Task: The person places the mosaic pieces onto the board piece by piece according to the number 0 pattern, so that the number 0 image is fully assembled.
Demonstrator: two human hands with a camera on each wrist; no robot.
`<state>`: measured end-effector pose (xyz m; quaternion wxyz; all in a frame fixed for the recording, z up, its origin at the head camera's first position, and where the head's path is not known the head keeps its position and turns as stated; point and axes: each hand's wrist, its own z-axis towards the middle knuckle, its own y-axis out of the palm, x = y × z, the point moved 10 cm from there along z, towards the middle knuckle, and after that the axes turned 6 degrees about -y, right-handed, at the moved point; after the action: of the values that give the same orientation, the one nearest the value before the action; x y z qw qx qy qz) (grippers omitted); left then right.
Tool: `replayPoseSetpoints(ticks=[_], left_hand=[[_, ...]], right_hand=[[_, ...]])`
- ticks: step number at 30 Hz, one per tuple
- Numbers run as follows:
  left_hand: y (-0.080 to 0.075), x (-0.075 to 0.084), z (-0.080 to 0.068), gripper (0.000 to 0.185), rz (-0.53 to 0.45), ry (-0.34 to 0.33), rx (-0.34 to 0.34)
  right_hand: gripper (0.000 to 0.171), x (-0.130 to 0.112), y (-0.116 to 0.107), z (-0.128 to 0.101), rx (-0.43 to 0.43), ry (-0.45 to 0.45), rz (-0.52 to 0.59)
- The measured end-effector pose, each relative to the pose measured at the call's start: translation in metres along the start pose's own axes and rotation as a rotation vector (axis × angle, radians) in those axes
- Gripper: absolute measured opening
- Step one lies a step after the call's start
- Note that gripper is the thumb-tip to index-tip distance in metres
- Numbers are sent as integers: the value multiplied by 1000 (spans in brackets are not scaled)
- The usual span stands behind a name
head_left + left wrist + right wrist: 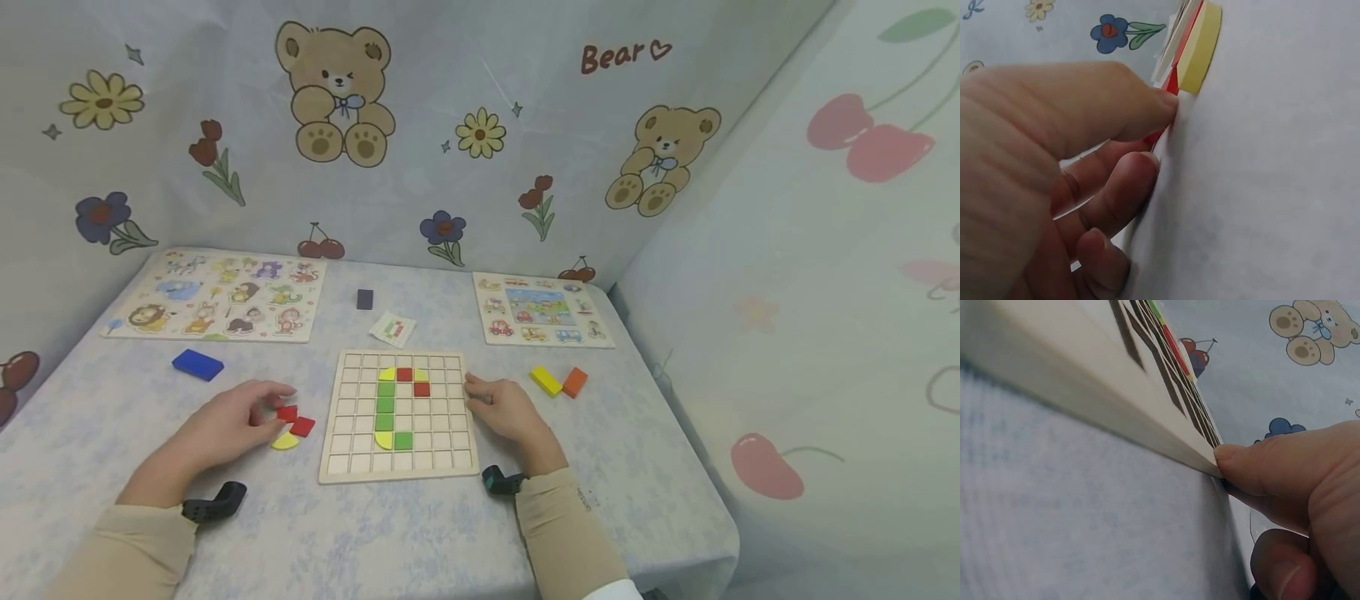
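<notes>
1. Your left hand [228,425] lies on the table [420,533] just left of the wooden grid board [400,417], fingers curled down onto a red tile [287,412]. The left wrist view shows your thumb [1147,106] and a fingertip pressed against that red piece [1169,84], pinching its edge.
2. Two more loose pieces lie right beside those fingers: a second red tile [303,427] and a yellow quarter-round piece [285,442], which shows as a thick yellow edge [1200,47] in the left wrist view.
3. Your right hand [504,408] rests against the board's right edge. Its fingers are bent, and the thumb tip [1235,459] touches the board's rim [1116,419]; it grasps nothing else.
4. The board sits flat at the middle of the table between your hands. It carries a column of green tiles [386,406], red tiles [413,381] near the top, and yellow curved pieces at the top and bottom of the column.
5. A yellow block [546,381] and an orange block [574,382] lie touching, to the right of the board.
6. A blue block [198,364] lies to the far left, a dark small block [364,299] and a pattern card [393,328] behind the board.
7. An animal puzzle board [217,296] and a vehicle puzzle board [542,310] lie at the back.
</notes>
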<state>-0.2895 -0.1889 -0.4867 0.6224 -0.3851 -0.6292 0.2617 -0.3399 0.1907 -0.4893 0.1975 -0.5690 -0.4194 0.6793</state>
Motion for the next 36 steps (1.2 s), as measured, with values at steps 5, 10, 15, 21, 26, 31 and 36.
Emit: replayPoseSetpoints(ticks=[5,10,15,21,26,31,36], left_hand=[[-1,1,3,52,18,19,39],[-2,4,3,49,26,28,55],[-1,4,4,48,38,2,53],[-3,3,5,46,53,-9,84],[-3,4,7,46,22,-16,129],[1,10,7,47,-81,-40,139],[11,33,8,45,-168,-13,92]], right_hand=[[37,2,0,-1,10,3,0],[37,1,-1,-2,16,0,-6],[37,1,-2,-2,17,0,-6],[37,2,-2,-1,20,-7,-8],[37,4,-1,-2,16,3,-5],[37,3,0,-2,11,-2,2],[36,3,0,1,5,-10,-3]])
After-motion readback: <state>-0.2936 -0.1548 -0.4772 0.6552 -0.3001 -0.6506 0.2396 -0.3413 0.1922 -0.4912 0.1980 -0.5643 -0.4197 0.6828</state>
